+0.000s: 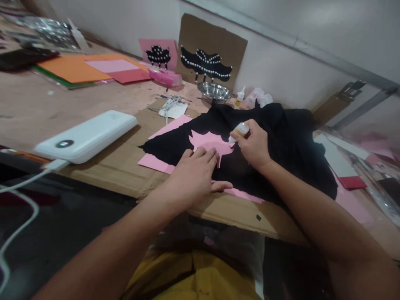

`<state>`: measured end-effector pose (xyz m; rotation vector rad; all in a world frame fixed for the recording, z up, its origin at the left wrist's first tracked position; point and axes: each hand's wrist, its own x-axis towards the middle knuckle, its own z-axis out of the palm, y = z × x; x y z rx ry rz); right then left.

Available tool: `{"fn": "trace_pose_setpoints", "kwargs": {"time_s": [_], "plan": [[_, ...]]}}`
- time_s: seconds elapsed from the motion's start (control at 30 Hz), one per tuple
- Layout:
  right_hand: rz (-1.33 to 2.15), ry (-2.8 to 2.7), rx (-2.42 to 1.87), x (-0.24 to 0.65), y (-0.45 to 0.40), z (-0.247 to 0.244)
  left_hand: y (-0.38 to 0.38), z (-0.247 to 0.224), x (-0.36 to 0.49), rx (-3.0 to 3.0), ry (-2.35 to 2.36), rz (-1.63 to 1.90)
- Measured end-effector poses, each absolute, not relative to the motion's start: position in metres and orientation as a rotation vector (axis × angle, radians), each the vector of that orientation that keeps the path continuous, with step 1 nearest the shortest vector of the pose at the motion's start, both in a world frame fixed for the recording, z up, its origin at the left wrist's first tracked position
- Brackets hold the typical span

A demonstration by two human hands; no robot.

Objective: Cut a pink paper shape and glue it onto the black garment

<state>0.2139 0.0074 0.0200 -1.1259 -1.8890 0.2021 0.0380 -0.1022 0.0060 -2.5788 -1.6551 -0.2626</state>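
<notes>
A pink paper cut-out (208,141) with jagged edges lies on a black cloth (290,137). My left hand (198,173) presses flat on the lower left part of the cut-out, fingers spread and thumb stretched out to the right. In my right hand (254,143) is a small white glue bottle (240,131), tilted with its tip down at the cut-out's right edge. Pink sheets (158,162) stick out from under the cloth, on brown cardboard (125,175).
A white power bank (87,135) with a cable lies at the left. Behind are a metal bowl (214,91), a pink case (165,77), another small bottle (240,96), and beaded black shapes on a brown board (212,41). Orange paper (71,68) lies back left.
</notes>
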Motion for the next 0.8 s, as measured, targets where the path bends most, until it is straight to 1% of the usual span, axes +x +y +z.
{"fn": "trace_pose_setpoints", "kwargs": {"time_s": [0.27,0.8], "plan": [[0.191,-1.857,-1.149,0.220,0.014,0.020,-0.103,0.007,0.038,-2.595,-1.665,-0.232],[0.277,-1.878,-1.091,0.187,0.017,0.021,-0.101,0.005,0.038,-2.577,-1.673,-0.221]]}}
